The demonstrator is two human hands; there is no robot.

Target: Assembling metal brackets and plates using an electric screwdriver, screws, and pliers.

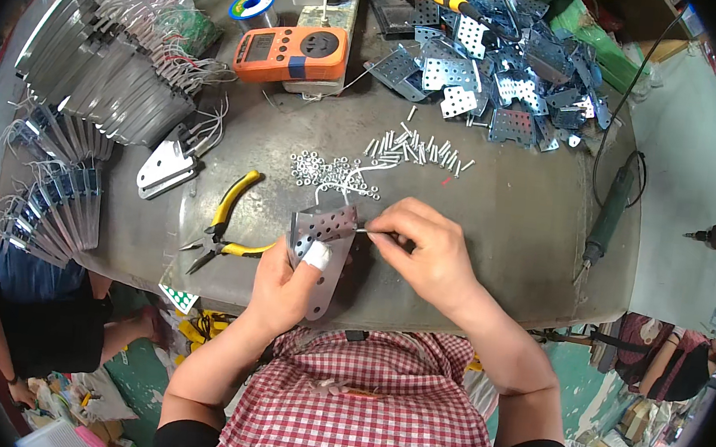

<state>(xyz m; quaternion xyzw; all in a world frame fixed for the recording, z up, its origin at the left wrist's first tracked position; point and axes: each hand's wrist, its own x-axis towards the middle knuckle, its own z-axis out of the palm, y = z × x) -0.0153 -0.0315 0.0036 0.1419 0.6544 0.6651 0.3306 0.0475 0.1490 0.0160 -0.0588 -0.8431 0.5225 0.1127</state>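
Observation:
My left hand (277,289) is closed round a flat grey metal plate (322,299) with a bent, perforated metal cover (329,223) on its upper part. White wrapping covers that thumb, which presses on the cover. White wires (346,190) come out of the far end. At the cover's right side, my right hand (428,252) pinches a thin screw (361,231); its tip meets the cover's edge, and how deep it sits cannot be seen. Just beyond the cover lie a heap of small nuts (316,169) and a heap of loose screws (417,150).
Yellow-handled pliers (222,219) lie left of my left hand. Finished-looking plates with wires (129,89) are stacked far left. An orange multimeter (292,53), solder spool (254,7) and perforated covers (493,73) stand at the back. A soldering iron (609,213) lies right. People sit nearby.

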